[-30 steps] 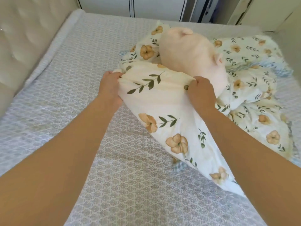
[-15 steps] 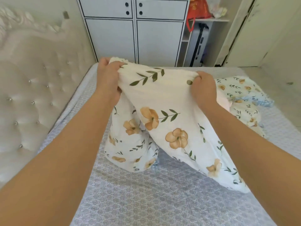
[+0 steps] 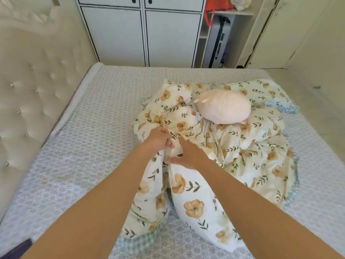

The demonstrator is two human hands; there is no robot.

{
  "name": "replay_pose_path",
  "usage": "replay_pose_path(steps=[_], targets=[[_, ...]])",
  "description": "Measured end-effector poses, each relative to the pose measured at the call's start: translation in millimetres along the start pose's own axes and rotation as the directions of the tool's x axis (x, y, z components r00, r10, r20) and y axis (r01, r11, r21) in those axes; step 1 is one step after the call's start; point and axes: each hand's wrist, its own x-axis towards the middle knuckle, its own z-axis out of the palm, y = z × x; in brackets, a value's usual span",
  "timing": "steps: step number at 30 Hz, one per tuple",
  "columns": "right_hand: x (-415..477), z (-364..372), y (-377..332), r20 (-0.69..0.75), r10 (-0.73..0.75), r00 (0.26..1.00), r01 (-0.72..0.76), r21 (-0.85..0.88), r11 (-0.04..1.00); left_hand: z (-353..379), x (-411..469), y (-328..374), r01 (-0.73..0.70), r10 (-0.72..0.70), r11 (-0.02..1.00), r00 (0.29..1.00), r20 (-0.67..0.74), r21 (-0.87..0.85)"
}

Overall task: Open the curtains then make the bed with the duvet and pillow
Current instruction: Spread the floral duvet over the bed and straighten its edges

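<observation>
So the left hand (image 3: 160, 137) is bunched tight around a fold of the floral duvet (image 3: 233, 146), fingers curled into the fabric. The right hand (image 3: 188, 156) sits just beside it, almost touching, lying flat with fingers spread on the cloth rather than pinching anything, as far as I can tell.

Right under and in front of both hands the duvet is one big crumpled heap, with a long floppy section trailing back toward the person between the forearms. Honestly can't tell which bit is a corner or an edge.

Just beyond the hands, a plain pinkish pillow (image 3: 223, 107) is perched on top of the heap. That's the worry imo: yank or shake the duvet out from here and the pillow rolls off, maybe over the far side of the bed toward the cupboards (image 3: 141, 34).

Other risk: only one hand actually has a hold, and it's mid-fabric, so a pull probably just drags the lump along the mattress (image 3: 84, 146) instead of spreading it, or twists it worse.

Headboard (image 3: 33, 75) is well off to the left of the hands, with nothing lying there yet.
</observation>
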Motion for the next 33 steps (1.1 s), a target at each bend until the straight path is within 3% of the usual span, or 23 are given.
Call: replay_pose_path(steps=[5,8,10,13,15,18,23,26,29,31,32,33], targets=[[19,41,0,-0.142,0.050,0.989,-0.054,-0.029,0.998,-23,5,-52,0.084,-0.083,0.994,0.996,0.014,-0.073],[32,34,-2,-0.144,0.201,0.969,-0.149,0.308,0.940,-44,9,-93,0.136,-0.151,0.975,0.986,-0.073,-0.174],[39,18,-3,-0.033,0.322,0.946,-0.224,0.650,0.726,-59,11,-123,0.193,-0.199,0.971,0.980,-0.031,-0.143],[41,-11,-10,0.113,0.408,0.906,-0.295,0.860,0.417,-78,6,-167,0.291,-0.288,0.956,0.954,0.083,-0.028],[37,-34,-18,0.118,0.425,0.898,-0.266,0.914,0.308,-83,2,-185,0.362,-0.364,0.931,0.928,0.084,0.034],[32,-73,-36,0.093,0.381,0.920,-0.175,0.966,0.188,-78,9,-194,0.402,-0.401,0.915,0.916,0.026,-0.027],[23,-146,-73,-0.030,0.286,0.958,0.003,0.996,0.094,-51,24,-179,0.417,-0.424,0.905,0.902,-0.086,-0.087],[16,-178,-84,-0.084,0.321,0.944,0.075,0.996,0.039,-37,23,-175,0.511,-0.529,0.842,0.845,-0.082,-0.171],[9,-191,-82,-0.093,0.338,0.936,0.096,0.995,0.009,-20,23,-171,0.546,-0.562,0.749,0.824,0.079,-0.375],[7,-191,-78,-0.087,0.335,0.938,0.091,0.996,0.004,-2,23,-158,0.531,-0.444,0.633,0.845,0.298,-0.564],[6,-189,-75,-0.079,0.335,0.939,0.085,0.996,-0.001,6,23,-145,0.460,-0.361,0.618,0.886,0.290,-0.637],[5,-187,-71,-0.071,0.338,0.938,0.075,0.997,-0.001,14,29,-136,0.383,-0.324,0.538,0.916,0.235,-0.751]])
